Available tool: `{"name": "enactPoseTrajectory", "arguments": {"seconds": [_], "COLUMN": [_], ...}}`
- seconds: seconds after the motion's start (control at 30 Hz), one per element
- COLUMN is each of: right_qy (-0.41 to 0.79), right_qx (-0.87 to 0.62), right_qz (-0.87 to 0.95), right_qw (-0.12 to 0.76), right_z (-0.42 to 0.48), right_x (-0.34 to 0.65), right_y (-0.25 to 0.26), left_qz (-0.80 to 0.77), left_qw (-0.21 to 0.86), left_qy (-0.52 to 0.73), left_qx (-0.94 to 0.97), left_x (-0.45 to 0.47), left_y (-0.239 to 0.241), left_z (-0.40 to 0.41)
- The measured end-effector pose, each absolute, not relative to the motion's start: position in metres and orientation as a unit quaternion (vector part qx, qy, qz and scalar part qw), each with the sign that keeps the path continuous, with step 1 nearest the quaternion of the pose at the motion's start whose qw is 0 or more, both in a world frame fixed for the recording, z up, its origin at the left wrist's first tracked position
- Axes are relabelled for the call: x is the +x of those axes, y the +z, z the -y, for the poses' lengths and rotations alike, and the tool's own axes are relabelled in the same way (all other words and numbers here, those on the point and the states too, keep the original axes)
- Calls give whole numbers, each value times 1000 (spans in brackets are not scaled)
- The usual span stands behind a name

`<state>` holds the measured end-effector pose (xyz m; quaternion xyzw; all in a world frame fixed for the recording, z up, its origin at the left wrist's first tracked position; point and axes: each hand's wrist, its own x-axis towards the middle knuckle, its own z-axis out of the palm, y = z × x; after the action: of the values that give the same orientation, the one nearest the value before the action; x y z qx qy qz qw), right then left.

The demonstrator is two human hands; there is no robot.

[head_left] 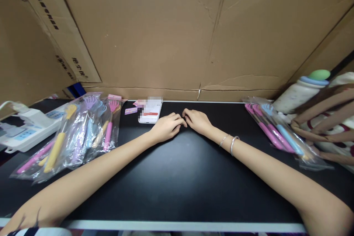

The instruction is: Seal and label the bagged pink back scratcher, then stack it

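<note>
My left hand [168, 126] rests on the black table [179, 184] with its fingers loosely bent and apart, holding nothing. Facing it, almost touching at the fingertips, my right hand [197, 121] lies with its fingers relaxed and bent, also without anything in it. A phone [149, 114] with a partly blurred screen lies just beyond my left hand. On the left, clear plastic bags hold several colourful back scratchers [55, 151] in yellow, purple, blue and pink. More bagged back scratchers [267, 129], pink and blue, lie to the right of my right forearm.
A white power strip [33, 132] with plugs sits at the far left. Small pink packets [131, 111] lie beside the phone. At the right stand a white bottle [297, 94] and a patterned bag with tan loops [326, 118]. Cardboard [155, 33] walls the back.
</note>
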<state>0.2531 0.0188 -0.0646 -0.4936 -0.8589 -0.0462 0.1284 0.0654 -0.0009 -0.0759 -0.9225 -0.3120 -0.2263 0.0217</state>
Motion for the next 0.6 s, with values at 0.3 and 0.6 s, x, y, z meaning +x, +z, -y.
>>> {"name": "enactPoseTrajectory", "arguments": {"seconds": [0.3,0.6], "right_qy": [57,247], "right_qx": [-443,-489], "right_qz": [892,834], "right_qw": [73,-62], "right_z": [-25,-46], "right_x": [262,334], "right_y": [-43,22], "left_qz": [310,312], "left_qw": [21,-2], "left_qy": [-229,-234], "left_qx": [-923,-921], "left_x": [65,65], "left_y": [-77,-75], "left_z": [-1,1]}}
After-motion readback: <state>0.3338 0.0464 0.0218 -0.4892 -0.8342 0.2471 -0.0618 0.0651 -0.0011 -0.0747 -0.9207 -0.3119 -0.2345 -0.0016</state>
